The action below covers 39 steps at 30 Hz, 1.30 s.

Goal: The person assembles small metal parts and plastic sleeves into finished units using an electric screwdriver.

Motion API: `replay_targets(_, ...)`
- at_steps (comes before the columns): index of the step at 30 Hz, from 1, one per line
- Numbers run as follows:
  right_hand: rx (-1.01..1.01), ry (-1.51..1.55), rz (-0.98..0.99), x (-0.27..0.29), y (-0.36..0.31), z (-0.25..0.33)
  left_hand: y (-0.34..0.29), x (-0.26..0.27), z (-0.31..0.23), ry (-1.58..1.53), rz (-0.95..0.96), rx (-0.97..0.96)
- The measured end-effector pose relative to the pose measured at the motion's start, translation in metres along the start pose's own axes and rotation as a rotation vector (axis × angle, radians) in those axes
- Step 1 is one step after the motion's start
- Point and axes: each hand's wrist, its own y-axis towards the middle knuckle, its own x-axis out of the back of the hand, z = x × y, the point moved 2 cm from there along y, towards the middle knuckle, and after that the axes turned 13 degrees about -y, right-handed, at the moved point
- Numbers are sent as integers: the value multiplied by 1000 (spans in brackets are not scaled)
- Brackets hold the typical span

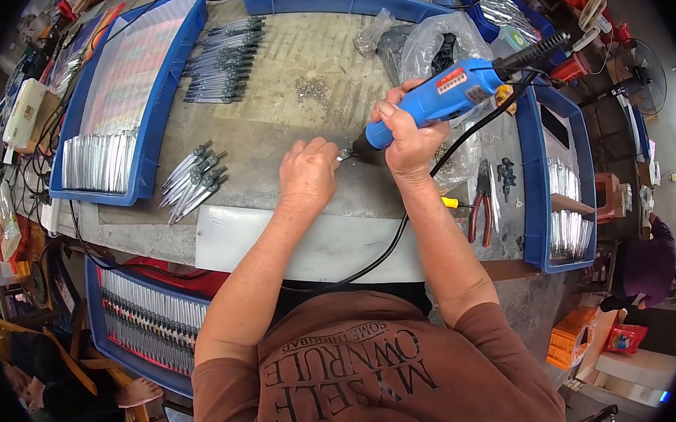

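Observation:
My right hand (pixel 410 138) is wrapped round a blue electric screwdriver (pixel 440 98), tilted so that its black nose points down to the left. My left hand (pixel 309 171) is closed, fingers pinched on a small silver piece (pixel 344 155). That piece pokes out toward the screwdriver's nose; the rest of it is hidden in my fingers. Left of my left hand lies a loose bunch of slim pen-like pieces (pixel 191 183) with dark ends. Farther back, similar pen-like pieces (pixel 223 61) lie in a stacked row. Tiny metal parts (pixel 313 91) are scattered on the table beyond my hands.
Blue trays (pixel 160 90) of silver rods flank the table, with another blue tray (pixel 552 261) at right. Pliers (pixel 481 209) and a yellow-handled tool (pixel 452 202) lie right of my forearm. A black cable (pixel 392 246) loops across the front. Below left, a tray (pixel 98 309) holds rows of pen-like pieces.

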Motion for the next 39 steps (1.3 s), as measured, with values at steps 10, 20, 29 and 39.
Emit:
replay_targets(10,167,-363,136,-23,3,-9,1,-1,1,-5,-27,-32)
replay_targets(20,119,-369,186,-26,3,-6,-1,-3,1,13,-58,-92)
replay_targets(29,54,-98,67,-6,-4,25,-5,-3,5,41,-70,-160)
replay_targets(39,23,55,5,16,-7,26,-13,-4,-6,22,2,-270)
